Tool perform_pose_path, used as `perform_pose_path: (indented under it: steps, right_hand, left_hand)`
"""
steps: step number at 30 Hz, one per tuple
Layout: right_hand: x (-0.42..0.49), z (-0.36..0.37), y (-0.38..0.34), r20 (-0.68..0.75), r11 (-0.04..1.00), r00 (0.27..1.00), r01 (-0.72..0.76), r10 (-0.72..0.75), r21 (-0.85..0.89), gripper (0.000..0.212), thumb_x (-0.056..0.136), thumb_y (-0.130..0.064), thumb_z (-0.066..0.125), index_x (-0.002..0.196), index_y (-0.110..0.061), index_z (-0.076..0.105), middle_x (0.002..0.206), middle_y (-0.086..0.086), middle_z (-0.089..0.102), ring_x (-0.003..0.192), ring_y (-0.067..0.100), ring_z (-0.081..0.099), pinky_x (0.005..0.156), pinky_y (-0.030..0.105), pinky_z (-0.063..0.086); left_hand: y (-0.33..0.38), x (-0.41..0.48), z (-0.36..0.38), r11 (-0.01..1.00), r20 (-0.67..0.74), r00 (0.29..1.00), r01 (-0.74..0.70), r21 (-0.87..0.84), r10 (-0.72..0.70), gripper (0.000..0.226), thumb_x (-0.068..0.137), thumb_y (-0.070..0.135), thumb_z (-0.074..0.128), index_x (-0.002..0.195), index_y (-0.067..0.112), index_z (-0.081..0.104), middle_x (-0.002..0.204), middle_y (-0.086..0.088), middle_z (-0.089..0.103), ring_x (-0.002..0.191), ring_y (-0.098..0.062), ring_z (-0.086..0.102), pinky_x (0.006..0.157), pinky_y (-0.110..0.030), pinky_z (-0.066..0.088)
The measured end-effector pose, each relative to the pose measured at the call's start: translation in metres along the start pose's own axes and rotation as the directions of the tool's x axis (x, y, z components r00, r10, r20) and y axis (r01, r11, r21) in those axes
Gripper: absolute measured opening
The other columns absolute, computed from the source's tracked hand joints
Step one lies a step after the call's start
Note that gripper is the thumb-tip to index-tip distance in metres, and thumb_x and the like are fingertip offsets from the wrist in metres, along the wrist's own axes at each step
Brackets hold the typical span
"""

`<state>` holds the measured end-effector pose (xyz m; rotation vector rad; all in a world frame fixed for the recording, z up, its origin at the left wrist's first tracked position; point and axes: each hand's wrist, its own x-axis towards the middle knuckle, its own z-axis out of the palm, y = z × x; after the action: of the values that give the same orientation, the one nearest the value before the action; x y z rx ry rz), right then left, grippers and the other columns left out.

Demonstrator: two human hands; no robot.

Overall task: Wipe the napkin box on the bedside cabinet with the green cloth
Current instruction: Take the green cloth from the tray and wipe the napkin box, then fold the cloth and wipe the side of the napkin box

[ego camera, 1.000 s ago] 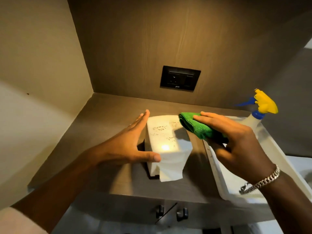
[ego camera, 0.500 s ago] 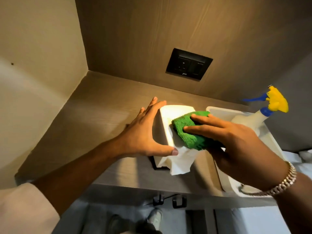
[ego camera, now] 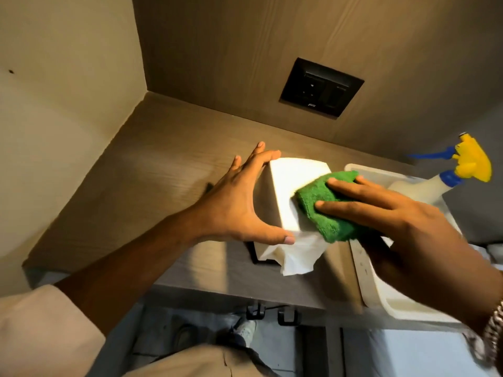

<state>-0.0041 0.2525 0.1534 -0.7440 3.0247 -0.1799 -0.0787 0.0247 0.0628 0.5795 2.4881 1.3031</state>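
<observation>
A white napkin box (ego camera: 288, 191) stands on the wooden bedside cabinet top (ego camera: 152, 180), with a white napkin (ego camera: 299, 257) hanging out of its near end. My left hand (ego camera: 239, 208) clasps the box's left side, thumb across the near corner and fingers along the far edge. My right hand (ego camera: 402, 227) presses a folded green cloth (ego camera: 326, 208) flat on the right part of the box's top. The box's right side is hidden by the cloth and hand.
A white tray (ego camera: 364, 278) sits right of the box, holding a spray bottle (ego camera: 424, 186) with a yellow and blue head. A black socket plate (ego camera: 321, 91) is on the back wall. Walls close the left and rear. Drawer handles (ego camera: 272, 317) show below the front edge.
The green cloth came down from beside the box onto its top and now sits a little further right and nearer. My left hand closed onto the box's left side.
</observation>
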Motion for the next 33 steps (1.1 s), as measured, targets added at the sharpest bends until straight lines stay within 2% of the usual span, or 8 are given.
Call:
perform_pose_path:
  steps: [3,8,15,19,24,27,30,33]
  right_hand:
    - [0.031,-0.001,-0.003,-0.036,0.994,0.994,-0.107,0.106,-0.031,0.058,0.082,-0.013,0.06,0.135,-0.036,0.049,0.148,0.001,0.046,0.126,0.034,0.053,0.088,0.051,0.055]
    - [0.035,0.016,-0.031,-0.026,0.989,0.999,-0.047,0.044,-0.142,0.066,0.081,-0.017,0.063,0.14,-0.037,0.041,0.154,0.003,0.037,0.14,0.039,0.033,0.093,0.057,0.052]
    - [-0.048,0.023,0.0,-0.151,1.0,0.989,-0.001,0.0,-0.004,0.071,0.071,0.004,0.063,0.129,-0.035,0.056,0.147,-0.004,0.046,0.137,0.029,0.042,0.094,0.053,0.052]
    - [-0.073,0.038,0.015,-0.267,0.961,0.954,-0.059,0.133,0.27,0.069,0.072,0.008,0.058,0.126,-0.036,0.058,0.143,-0.01,0.051,0.133,0.014,0.047,0.099,0.033,0.049]
    - [-0.082,0.071,0.034,-0.372,0.613,0.793,-0.002,0.482,0.79,0.069,0.077,0.022,0.058,0.12,-0.032,0.064,0.122,-0.014,0.068,0.119,0.011,0.06,0.094,0.032,0.053]
    - [-0.08,0.081,0.036,-0.352,0.382,0.72,0.129,0.598,0.915,0.049,0.077,-0.001,0.066,0.114,-0.034,0.066,0.109,-0.013,0.072,0.104,0.011,0.067,0.073,0.027,0.058]
    - [-0.073,0.09,0.037,-0.247,0.08,0.702,0.262,0.668,0.962,0.046,0.072,-0.01,0.066,0.115,-0.028,0.066,0.108,-0.005,0.073,0.106,0.02,0.068,0.072,0.035,0.059]
    - [-0.065,0.102,0.029,-0.192,-0.055,0.72,0.304,0.667,0.951,0.046,0.07,-0.011,0.067,0.111,-0.031,0.067,0.106,-0.006,0.074,0.102,0.019,0.07,0.07,0.039,0.06]
  left_hand:
    - [-0.001,0.001,0.0,1.0,-0.005,1.0,-0.013,0.003,0.013,0.123,0.039,0.065,0.08,0.141,0.046,0.014,0.163,0.011,-0.003,0.149,-0.028,0.006,0.113,-0.064,0.021]
    - [-0.004,0.003,-0.001,1.0,-0.013,1.0,-0.024,0.011,0.024,0.126,0.036,0.067,0.081,0.14,0.047,0.013,0.163,0.01,-0.003,0.149,-0.029,0.007,0.113,-0.063,0.023]
    - [-0.004,0.005,-0.005,0.996,0.041,0.999,-0.017,0.091,0.014,0.127,0.037,0.073,0.077,0.141,0.053,0.006,0.162,0.013,-0.012,0.147,-0.029,-0.014,0.117,-0.059,0.003]
    - [0.01,0.017,-0.015,0.936,0.167,0.984,-0.112,0.333,0.059,0.139,0.035,0.093,0.058,0.146,0.041,-0.008,0.16,0.013,-0.018,0.138,-0.01,-0.031,0.116,-0.044,-0.012]
    - [0.053,0.048,-0.01,0.738,0.361,0.931,-0.283,0.613,0.057,0.138,0.042,0.096,0.048,0.15,0.027,-0.003,0.163,0.001,0.001,0.149,-0.018,-0.008,0.119,-0.049,-0.007]
    - [0.068,0.057,-0.014,0.669,0.429,0.902,-0.341,0.66,0.036,0.129,0.049,0.082,0.063,0.149,0.029,0.001,0.16,0.0,0.015,0.146,-0.022,0.013,0.12,-0.049,-0.001]
    - [0.078,0.059,-0.026,0.657,0.519,0.853,-0.363,0.661,-0.05,0.125,0.05,0.069,0.073,0.147,0.037,0.001,0.157,0.007,0.017,0.145,-0.019,0.013,0.12,-0.048,-0.006]
    - [0.085,0.054,-0.036,0.659,0.564,0.815,-0.352,0.665,-0.134,0.123,0.051,0.053,0.083,0.142,0.049,0.001,0.151,0.016,0.021,0.143,-0.017,0.014,0.118,-0.049,-0.006]
